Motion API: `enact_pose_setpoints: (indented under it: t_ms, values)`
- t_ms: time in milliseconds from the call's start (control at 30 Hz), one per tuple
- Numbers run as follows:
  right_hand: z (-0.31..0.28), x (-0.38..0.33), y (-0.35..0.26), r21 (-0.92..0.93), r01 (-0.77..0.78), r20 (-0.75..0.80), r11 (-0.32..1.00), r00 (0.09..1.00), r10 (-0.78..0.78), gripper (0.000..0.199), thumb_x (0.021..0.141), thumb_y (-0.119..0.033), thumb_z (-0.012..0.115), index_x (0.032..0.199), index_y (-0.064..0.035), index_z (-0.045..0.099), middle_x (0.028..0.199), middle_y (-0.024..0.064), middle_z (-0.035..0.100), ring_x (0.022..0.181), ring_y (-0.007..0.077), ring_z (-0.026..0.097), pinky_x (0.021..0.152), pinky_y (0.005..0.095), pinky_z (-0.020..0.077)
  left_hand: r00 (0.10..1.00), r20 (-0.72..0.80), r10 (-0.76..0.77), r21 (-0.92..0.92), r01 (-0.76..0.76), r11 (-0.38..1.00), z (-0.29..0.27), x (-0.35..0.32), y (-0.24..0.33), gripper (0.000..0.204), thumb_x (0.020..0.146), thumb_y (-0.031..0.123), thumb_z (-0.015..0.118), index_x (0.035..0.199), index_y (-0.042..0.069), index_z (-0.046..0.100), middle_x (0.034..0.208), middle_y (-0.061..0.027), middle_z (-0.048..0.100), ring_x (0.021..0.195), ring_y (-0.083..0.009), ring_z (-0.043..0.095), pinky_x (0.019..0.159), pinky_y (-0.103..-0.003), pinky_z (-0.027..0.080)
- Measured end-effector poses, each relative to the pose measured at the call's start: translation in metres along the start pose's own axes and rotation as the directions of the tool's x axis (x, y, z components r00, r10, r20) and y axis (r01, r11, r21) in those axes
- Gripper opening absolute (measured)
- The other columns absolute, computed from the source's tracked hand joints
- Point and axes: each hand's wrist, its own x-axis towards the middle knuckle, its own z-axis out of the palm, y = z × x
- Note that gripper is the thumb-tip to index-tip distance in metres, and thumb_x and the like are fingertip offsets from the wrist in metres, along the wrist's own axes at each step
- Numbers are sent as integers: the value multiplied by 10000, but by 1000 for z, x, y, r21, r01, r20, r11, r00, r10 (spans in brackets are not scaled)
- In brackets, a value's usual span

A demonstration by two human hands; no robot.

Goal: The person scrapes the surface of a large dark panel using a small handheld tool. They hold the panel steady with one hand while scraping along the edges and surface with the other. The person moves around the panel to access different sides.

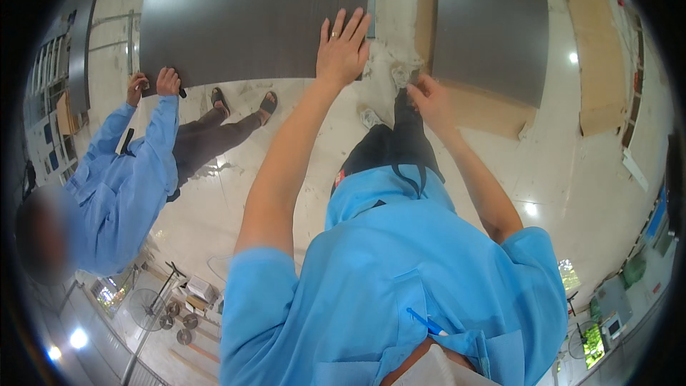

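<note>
The right hand (431, 104) is held curled, apart from the panel (236, 18); whether anything is pinched cannot be told. The left hand (344, 53) is laid open and flat on the panel's near right corner. The near left corner is attended by a co-worker's hand (168, 81). Steadying seems in hand; evenly matched pressure would be called for next.

Larger dark panel (243, 21) cut off at top, co-worker's head (44, 236) blurred, hold of right grip (434, 106) unclear
</note>
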Motion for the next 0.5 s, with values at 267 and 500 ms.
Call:
enact_pose_setpoints:
  t_ms: [267,500]
  values:
    - [25,54,-44,42,150,-24,988,989,-149,274,1075,-173,707,1302,-20,726,806,-11,644,718,90,582,658,294,491,997,80,16,-27,-14,1000,-16,-53,11,651,1082,375,594,1697,224,443,1754,-32,429,1619,-344,364,1326,-604,224]
    - [43,183,-98,-59,335,-29,940,941,-337,303,1088,-196,679,1343,-39,723,921,72,722,793,179,638,736,327,519,984,65,-167,-12,168,986,-30,-18,-59,622,1103,418,553,1681,202,472,1740,-68,452,1635,-329,350,1345,-541,229]
